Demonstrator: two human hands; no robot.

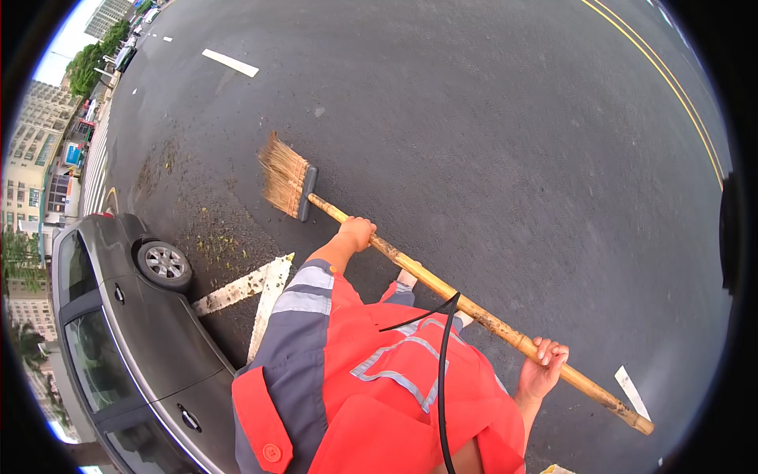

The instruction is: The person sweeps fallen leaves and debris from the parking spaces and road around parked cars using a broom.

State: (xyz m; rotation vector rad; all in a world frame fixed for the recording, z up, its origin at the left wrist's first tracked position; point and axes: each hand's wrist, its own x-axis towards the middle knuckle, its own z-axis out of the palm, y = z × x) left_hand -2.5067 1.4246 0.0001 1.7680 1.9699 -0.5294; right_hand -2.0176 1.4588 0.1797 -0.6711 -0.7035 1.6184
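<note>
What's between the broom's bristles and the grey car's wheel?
In the head view, scattered debris, partly yellowish-green, lies on the asphalt between the bristles and the wheel.

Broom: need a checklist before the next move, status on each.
1. Left hand closed on the handle, nearer the bristles: ok.
2. Right hand closed on the handle, nearer its free end: ok.
3. Handle joined to the grey block behind the bristles: ok, looks attached.
4. Bristles over the main debris patch: not ok, it lies off toward the car's wheel.
5. Bristles pressed on the road: cannot tell from this angle.
6. Black cord clear of the handle: cannot tell; they overlap in view, contact unclear.
</note>
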